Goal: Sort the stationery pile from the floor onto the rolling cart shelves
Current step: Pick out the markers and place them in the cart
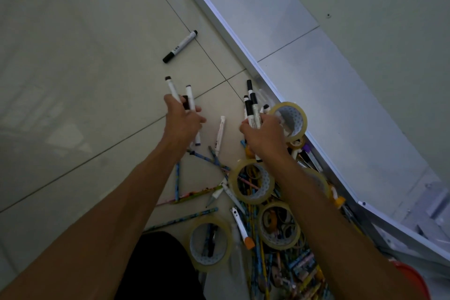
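Head view. Left hand, centre of frame, fingers curled around three white markers with dark caps, tips pointing to upper frame. Right hand, just right of centre, fingers clenched on a bundle of about five black-capped markers; exact count not discernible.

Two markers loose on the floor tiles: a lone marker in the upper centre, well apart from the rest, and a white marker lying between the two hands.

Stationery pile in the lower right of frame, beneath and beside the right forearm. Four large clear tape rolls visible: one touching the right hand, one at mid-pile, one below it, one at lower centre. Patterned pencils fanned out from the pile towards the left, too many to count. An orange-ended utility knife among them.

White metal frame edge running diagonally from upper centre to lower right, bounding the pile; broad open tiled floor across the left half of frame.

Dark printing on the lone marker's barrel, too small to read. Cart shelves not identifiable with certainty.
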